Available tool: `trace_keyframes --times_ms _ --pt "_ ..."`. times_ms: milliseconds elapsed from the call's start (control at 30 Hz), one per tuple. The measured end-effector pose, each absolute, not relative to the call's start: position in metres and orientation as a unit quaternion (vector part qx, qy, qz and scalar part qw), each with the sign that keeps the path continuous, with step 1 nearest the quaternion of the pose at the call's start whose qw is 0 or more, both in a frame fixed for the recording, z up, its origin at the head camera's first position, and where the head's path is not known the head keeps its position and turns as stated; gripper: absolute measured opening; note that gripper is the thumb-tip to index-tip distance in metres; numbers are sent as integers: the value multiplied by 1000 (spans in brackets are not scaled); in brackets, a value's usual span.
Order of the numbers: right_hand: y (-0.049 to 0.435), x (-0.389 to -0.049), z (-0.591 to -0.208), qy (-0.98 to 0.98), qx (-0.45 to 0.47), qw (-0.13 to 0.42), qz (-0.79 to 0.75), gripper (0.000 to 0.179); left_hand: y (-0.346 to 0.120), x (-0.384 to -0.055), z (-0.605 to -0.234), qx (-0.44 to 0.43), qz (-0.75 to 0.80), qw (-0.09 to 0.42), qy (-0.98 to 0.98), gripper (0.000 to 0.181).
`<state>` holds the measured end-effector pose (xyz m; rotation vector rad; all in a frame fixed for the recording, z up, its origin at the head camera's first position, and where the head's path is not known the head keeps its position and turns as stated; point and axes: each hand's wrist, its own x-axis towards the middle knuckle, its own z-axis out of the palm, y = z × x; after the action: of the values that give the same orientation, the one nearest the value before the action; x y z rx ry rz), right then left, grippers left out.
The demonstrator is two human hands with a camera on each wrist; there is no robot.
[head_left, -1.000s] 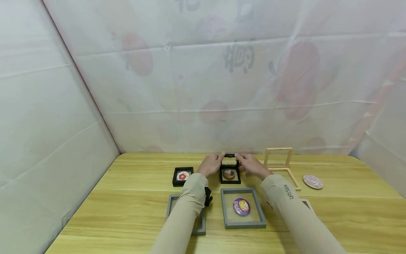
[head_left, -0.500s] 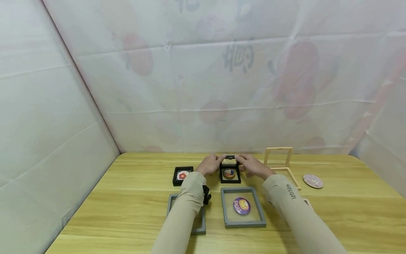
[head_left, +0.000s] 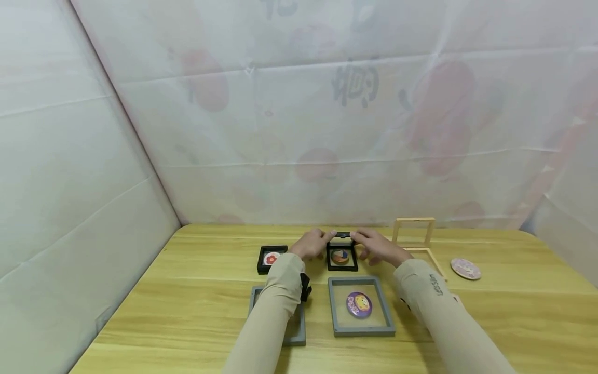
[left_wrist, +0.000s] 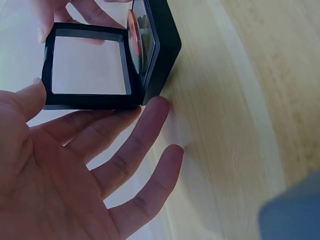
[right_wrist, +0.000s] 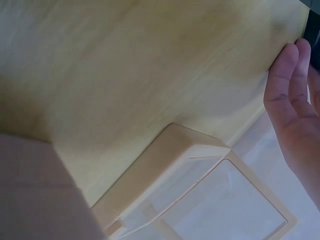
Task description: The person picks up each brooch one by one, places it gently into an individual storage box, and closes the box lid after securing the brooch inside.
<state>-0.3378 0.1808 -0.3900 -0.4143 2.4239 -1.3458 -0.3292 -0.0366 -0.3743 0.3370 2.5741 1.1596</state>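
A small black hinged display frame [head_left: 342,268] lies on the table with its lid [left_wrist: 90,101] raised at an angle. A round badge [head_left: 339,256] with an orange and blue picture sits in its lower half. My left hand [head_left: 308,245] holds the lid's left upper corner with the thumb on its edge, fingers along the side. From the right, my right hand [head_left: 380,248] grips the other upper corner with thumb and fingertips. In the right wrist view, only a dark edge of the frame shows beside the right hand [right_wrist: 292,110].
To the left sits a black frame [head_left: 259,268] with a red-flower badge. Nearer are two grey frames, one [head_left: 364,332] with a purple badge, the other [head_left: 294,342] partly under my left sleeve. An opened light wooden-coloured frame [head_left: 414,220] and a pink badge [head_left: 465,269] are right.
Both hands have brought the black frame's lid lower, tilting it toward the base. The view has shifted slightly; the other frames and badges stay where they were.
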Motion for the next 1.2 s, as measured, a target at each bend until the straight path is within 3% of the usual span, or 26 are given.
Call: trace_keyframes --times_ms 1200 --pt "185 -333 -387 845 -164 214 -462 35 -46 -328 -371 131 366 210 897 58"
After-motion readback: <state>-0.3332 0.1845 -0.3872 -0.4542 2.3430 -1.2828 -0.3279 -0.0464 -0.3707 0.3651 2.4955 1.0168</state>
